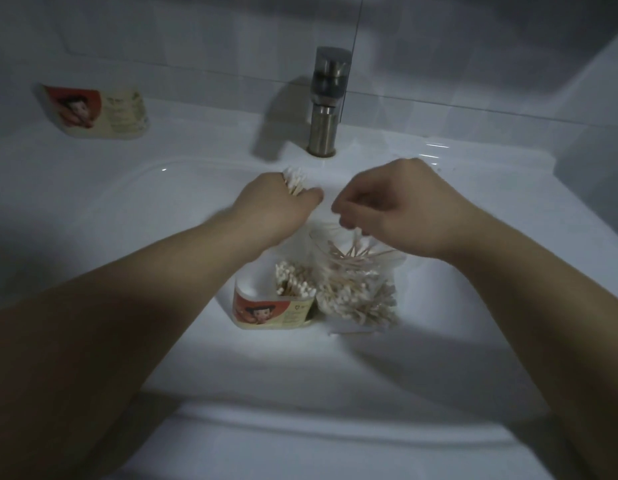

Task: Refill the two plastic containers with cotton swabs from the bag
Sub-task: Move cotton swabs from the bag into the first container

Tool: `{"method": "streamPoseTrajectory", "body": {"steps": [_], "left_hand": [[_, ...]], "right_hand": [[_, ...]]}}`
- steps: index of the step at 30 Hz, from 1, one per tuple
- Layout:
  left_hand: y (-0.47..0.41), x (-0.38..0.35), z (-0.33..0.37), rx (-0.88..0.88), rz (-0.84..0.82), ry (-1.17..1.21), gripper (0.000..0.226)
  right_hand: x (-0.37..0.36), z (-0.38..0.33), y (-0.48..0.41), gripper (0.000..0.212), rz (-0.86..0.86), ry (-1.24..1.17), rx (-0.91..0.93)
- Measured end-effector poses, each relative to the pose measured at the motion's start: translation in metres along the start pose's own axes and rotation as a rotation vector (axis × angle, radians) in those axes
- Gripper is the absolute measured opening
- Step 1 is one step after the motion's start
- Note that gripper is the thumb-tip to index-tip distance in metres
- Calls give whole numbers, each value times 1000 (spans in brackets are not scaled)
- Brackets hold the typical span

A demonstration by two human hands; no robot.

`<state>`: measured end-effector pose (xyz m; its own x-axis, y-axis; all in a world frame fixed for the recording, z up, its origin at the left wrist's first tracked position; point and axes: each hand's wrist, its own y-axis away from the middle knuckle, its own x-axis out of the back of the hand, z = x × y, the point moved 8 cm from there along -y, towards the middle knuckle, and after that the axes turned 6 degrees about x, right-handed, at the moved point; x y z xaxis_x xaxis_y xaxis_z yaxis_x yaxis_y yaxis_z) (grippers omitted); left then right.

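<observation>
Left hand [278,204] gripped bundle of white-tipped wooden cotton swabs [294,181]; right hand [390,209] grip unclear. Swabs looked light, stiff, scatter-prone; best held mid-shaft.

The sink [127,209] was white and shiny, and it looked a bit blue-grey in the dim light. The tap [326,109] was dull silver-grey. The wall [162,36] was pale grey-white with a grid of thin lines. The near tub [247,282] was white. Its label [262,311] was red and orange on one side, with a cartoon face with dark hair, and cream on the other side with small green marks. The far tub [96,110] had the same red, orange and cream colours. The swabs [295,181] had white tips and light tan sticks. The bag [359,289] was clear, so white and tan showed through it.
</observation>
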<state>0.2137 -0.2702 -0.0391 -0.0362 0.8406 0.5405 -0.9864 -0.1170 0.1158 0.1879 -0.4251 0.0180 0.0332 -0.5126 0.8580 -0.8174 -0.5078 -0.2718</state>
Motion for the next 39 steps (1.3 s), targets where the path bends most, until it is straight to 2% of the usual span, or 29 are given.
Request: {"method": "streamPoseTrajectory", "body": {"steps": [3, 5, 8, 12, 18, 25, 29, 31, 39], "left_hand": [[3, -2, 3, -23, -31, -163, 41], [4, -8, 1, -14, -98, -214, 34], [4, -17, -2, -23, -168, -182, 28], [3, -17, 4, -83, -143, -56, 29], [4, -23, 3, -106, -187, -46, 23], [3, -23, 5, -125, -191, -22, 21], [5, -27, 7, -148, -198, -44, 24], [5, -26, 7, -155, -192, -38, 24], [6, -22, 8, -166, -179, -68, 19]], "right_hand": [[-22, 4, 1, 17, -220, 134, -1], [-32, 8, 2, 19, -295, 200, -7], [-40, 13, 6, 24, -361, 216, -41], [-48, 6, 9, 36, -407, 274, -44], [-53, 0, 15, 24, -556, 277, -60], [-54, 2, 14, 15, -548, 389, -21], [-55, 2, 15, 23, -583, 423, -17], [-53, 3, 12, 16, -535, 433, -8], [-28, 6, 2, 14, -307, 330, 12]]}}
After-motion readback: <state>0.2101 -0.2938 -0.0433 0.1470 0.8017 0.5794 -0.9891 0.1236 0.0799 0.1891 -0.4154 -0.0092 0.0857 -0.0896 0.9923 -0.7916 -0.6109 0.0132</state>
